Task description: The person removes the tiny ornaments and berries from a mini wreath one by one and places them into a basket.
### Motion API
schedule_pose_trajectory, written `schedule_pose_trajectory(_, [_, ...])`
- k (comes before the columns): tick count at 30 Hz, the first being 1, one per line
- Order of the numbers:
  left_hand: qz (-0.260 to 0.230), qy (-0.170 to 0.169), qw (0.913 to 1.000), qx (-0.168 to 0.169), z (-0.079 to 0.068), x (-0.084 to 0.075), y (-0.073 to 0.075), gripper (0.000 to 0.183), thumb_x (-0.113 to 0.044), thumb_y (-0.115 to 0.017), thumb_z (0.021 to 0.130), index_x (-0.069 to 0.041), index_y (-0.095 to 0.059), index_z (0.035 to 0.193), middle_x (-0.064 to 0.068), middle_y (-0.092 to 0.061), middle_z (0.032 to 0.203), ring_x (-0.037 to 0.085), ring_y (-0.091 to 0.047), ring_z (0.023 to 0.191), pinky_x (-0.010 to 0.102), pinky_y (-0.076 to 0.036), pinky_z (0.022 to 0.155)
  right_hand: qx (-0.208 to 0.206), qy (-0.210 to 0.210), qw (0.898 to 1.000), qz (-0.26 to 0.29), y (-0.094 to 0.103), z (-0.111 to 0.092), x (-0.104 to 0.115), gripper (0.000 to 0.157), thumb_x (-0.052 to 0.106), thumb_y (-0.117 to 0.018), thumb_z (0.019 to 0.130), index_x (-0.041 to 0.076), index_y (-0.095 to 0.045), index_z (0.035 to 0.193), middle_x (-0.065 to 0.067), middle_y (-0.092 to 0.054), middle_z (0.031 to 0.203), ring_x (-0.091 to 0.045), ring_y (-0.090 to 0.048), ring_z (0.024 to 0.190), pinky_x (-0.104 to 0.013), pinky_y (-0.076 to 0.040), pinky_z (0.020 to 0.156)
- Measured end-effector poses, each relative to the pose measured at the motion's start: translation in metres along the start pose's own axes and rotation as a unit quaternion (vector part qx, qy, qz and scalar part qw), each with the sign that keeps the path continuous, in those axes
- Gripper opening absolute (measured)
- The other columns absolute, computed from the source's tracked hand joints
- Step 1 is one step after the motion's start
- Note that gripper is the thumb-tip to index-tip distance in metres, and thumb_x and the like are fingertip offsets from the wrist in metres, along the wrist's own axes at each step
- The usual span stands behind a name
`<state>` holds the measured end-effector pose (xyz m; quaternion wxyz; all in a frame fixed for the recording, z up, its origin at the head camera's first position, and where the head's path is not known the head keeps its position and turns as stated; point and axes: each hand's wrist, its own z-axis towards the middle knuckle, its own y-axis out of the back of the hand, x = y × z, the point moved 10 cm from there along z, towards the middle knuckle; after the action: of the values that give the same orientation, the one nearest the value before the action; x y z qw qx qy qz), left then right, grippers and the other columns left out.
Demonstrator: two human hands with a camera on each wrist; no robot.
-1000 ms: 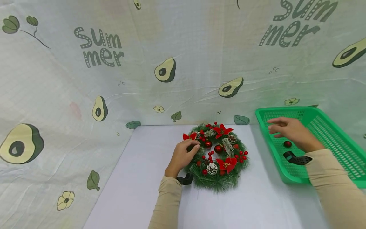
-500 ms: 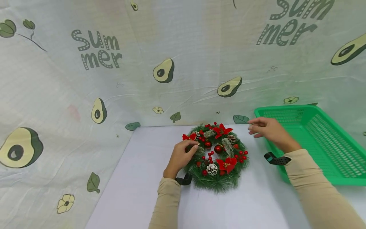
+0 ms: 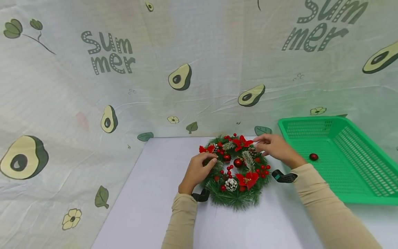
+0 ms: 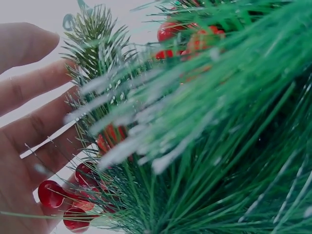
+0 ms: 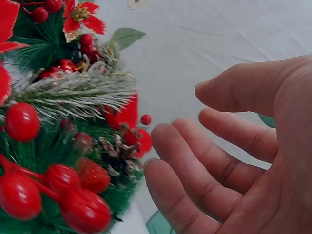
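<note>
A green Christmas wreath [image 3: 235, 199] lies on the white tabletop, trimmed with red poinsettias, berries, pinecones and shiny red baubles. My left hand [image 3: 197, 169] is at its left side. In the left wrist view, the loosely extended fingers [image 4: 36, 131] sit beside a pine sprig [image 4: 92, 48] and red berries [image 4: 51, 194]. At the upper right of the wreath is my right hand [image 3: 276, 148], its fingertips by a pinecone [image 3: 252, 151]. The right wrist view shows nothing between its relaxed, slightly bent fingers [image 5: 183, 170] and thumb.
A green plastic basket [image 3: 351, 199] with perforated sides stands on the right, with one dark red bauble [image 3: 313, 156] inside. Behind the table hangs a pale cloth [image 3: 214, 79] printed with avocados. White tabletop [image 3: 149, 193] stretches left of the wreath.
My right hand has moved left from above the basket to the wreath's upper right edge. The bauble in the basket shows again from behind the arm. My left hand has stayed in place.
</note>
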<state>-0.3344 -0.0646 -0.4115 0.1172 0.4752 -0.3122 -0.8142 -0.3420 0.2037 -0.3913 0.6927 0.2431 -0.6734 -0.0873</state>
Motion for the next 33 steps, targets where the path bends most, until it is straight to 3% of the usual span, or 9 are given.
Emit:
schedule_pose_trajectory(7, [0.000,0.002,1.0000,0.003,0.000,-0.002,0.001,0.034,-0.038,-0.061,0.101,-0.011,-0.073,0.119,-0.005,-0.069,0.116,0.017,-0.063,0.112,0.042,-0.051,0.095,0.018,0.006,1.000,0.001,-0.017,0.002,0.000,0.043,0.019,-0.062,0.101,-0.005,-0.055,0.135,-0.021,-0.065,0.119,-0.034,-0.065,0.097,-0.049,-0.054,0.083])
schedule_pose_trajectory(19, [0.004,-0.005,1.0000,0.004,-0.002,-0.005,-0.001,0.029,-0.030,-0.062,0.102,-0.011,-0.073,0.120,-0.004,-0.069,0.117,0.017,-0.063,0.113,0.041,-0.051,0.095,0.020,0.025,0.998,-0.057,-0.038,0.009,0.006,0.042,0.020,-0.068,0.096,-0.005,-0.061,0.128,-0.013,-0.067,0.104,-0.023,-0.060,0.078,-0.038,-0.051,0.068])
schedule_pose_trajectory(26, [0.006,0.005,0.9999,0.006,-0.003,-0.003,-0.001,0.028,-0.027,-0.063,0.102,-0.011,-0.072,0.121,-0.003,-0.069,0.118,0.017,-0.062,0.113,0.041,-0.051,0.096,0.009,0.033,0.992,-0.119,-0.046,0.010,0.011,0.043,0.025,-0.070,0.095,-0.001,-0.064,0.128,-0.010,-0.067,0.100,-0.023,-0.062,0.088,-0.038,-0.050,0.072])
schedule_pose_trajectory(33, [0.009,0.007,0.9999,0.005,-0.003,-0.003,-0.001,0.027,-0.028,-0.062,0.102,-0.012,-0.073,0.121,-0.003,-0.068,0.118,0.017,-0.062,0.114,0.041,-0.051,0.096,0.012,0.036,0.986,-0.159,-0.052,0.009,0.010,0.044,0.029,-0.072,0.093,0.001,-0.066,0.126,-0.014,-0.064,0.113,-0.029,-0.059,0.101,-0.049,-0.051,0.084])
